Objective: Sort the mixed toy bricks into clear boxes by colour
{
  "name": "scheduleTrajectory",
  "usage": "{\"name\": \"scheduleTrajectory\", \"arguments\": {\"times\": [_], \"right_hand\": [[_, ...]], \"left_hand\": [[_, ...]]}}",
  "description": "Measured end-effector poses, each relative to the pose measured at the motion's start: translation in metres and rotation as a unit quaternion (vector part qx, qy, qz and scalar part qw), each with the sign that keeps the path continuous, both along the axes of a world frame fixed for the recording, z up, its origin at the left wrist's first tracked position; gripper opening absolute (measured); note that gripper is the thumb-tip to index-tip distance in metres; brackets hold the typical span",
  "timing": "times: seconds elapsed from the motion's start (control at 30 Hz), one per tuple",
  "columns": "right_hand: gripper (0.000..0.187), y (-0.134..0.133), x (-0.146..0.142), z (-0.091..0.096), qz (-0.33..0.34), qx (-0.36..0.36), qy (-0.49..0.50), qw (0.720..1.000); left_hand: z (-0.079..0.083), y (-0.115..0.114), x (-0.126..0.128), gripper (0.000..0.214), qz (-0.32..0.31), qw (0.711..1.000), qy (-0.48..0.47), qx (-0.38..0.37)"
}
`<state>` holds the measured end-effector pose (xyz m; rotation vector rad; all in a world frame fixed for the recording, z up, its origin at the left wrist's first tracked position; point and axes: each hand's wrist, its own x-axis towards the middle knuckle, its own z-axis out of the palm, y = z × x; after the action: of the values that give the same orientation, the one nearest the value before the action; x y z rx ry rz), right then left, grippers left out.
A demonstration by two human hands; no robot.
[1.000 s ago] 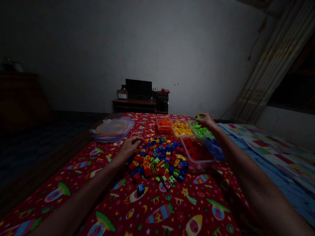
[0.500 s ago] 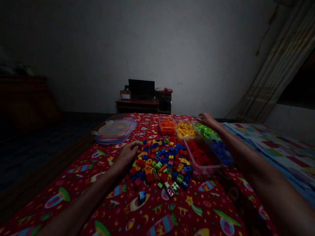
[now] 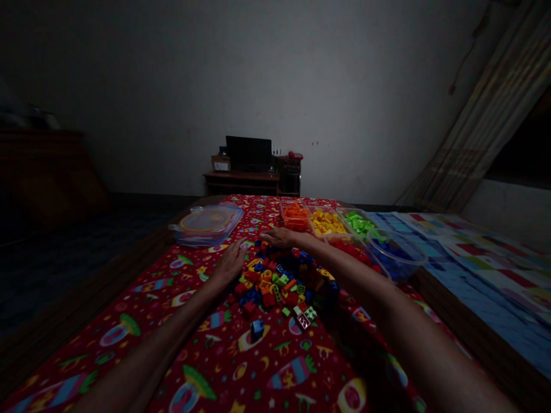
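A mixed pile of toy building bricks (image 3: 267,287) in several colours lies on the red patterned cloth (image 3: 224,373). Against the pile's left edge rests my left hand (image 3: 231,261), its fingers stretched out and nothing visible in them. My right hand (image 3: 284,237) reaches across the far edge of the pile, fingers extended to the left; its underside is hidden. Beneath my right forearm, red bricks (image 3: 353,248) are partly covered. A single blue brick (image 3: 257,327) sits apart on the near side, close to a dark red brick (image 3: 303,321).
Beyond the pile, clear containers hold orange bricks (image 3: 296,213), yellow bricks (image 3: 328,222) and green bricks (image 3: 358,223). Blue bricks (image 3: 392,259) fill another at the right. Stacked lids (image 3: 209,225) lie at the far left. A monitor (image 3: 248,153) stands by the wall.
My right hand has swung left from above the green bricks to the pile's far edge. My left hand stays beside the pile, fingers now straighter. The view has shifted slightly.
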<state>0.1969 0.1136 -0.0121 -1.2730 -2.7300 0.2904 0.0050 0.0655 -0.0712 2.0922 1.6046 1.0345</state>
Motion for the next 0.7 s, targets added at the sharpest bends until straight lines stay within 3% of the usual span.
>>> {"name": "scheduleTrajectory", "arguments": {"times": [0.13,0.3,0.37,0.5,0.57,0.7], "right_hand": [[0.037,-0.024,-0.013,-0.009,0.031,-0.057,-0.021,0.998],[0.032,-0.056,-0.003,0.01,0.074,-0.067,0.014,0.995],[0.035,-0.054,0.009,0.018,0.018,-0.018,0.017,1.0],[0.037,-0.032,0.033,0.018,-0.13,0.057,-0.106,0.984],[0.034,-0.025,0.041,0.01,-0.151,0.041,-0.151,0.976],[0.034,-0.027,0.043,-0.001,-0.12,0.012,-0.169,0.978]], "left_hand": [[-0.008,0.003,-0.002,0.061,-0.031,0.999,0.003,-0.021],[-0.017,0.006,0.0,0.064,-0.077,0.996,0.001,-0.049],[-0.018,0.005,0.002,0.065,-0.094,0.994,0.001,-0.055],[-0.02,-0.001,0.004,0.068,-0.143,0.989,0.005,-0.044],[-0.02,-0.005,0.003,0.071,-0.152,0.987,0.008,-0.043],[-0.019,-0.006,0.0,0.072,-0.159,0.986,0.011,-0.042]]}}
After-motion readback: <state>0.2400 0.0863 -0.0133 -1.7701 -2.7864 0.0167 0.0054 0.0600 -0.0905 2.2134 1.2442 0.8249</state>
